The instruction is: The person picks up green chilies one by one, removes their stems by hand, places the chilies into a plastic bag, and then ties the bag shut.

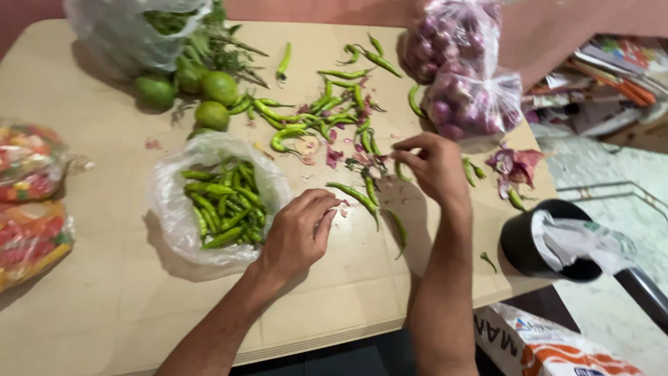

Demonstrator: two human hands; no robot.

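Nearest of all, the left hand (pixel 300 230) rests knuckles-up on the pale wooden table (pixel 90 292), its fingers curled down to the surface just beside the mouth of a clear plastic bag (pixel 174 209) that holds a heap of green chillies (pixel 221 202); whether those fingers pinch anything I cannot tell, since the palm hides them. A little farther on, the right hand (pixel 435 166) hovers over the board with thumb and forefinger drawn together on what looks like a small chilli stalk or tip, though the piece is too small to make out. Between the two hands lies a long loose chilli (pixel 355 195), and beyond it the scattered chillies (pixel 313 115) spread across the middle of the table among bits of purple onion skin (pixel 334 154). These pods look light, thin and bendy, with smooth waxy skins likely to slide under a fingertip, so a pinch at the stalk end, or around the thicker upper part, would probably serve best; hard squeezing would likely split them. Off to the right a black pot (pixel 518 244) with crumpled paper in it overhangs the table edge, and more onion peel (pixel 515 167) sits near it. Farther back stand several green limes (pixel 209 97) beside leafy stems, two clear bags of purple onions (pixel 466 76) at the far right, and another plastic bag (pixel 132 28) at the far left. Packets of coloured snacks (pixel 28 202) lie along the left edge.
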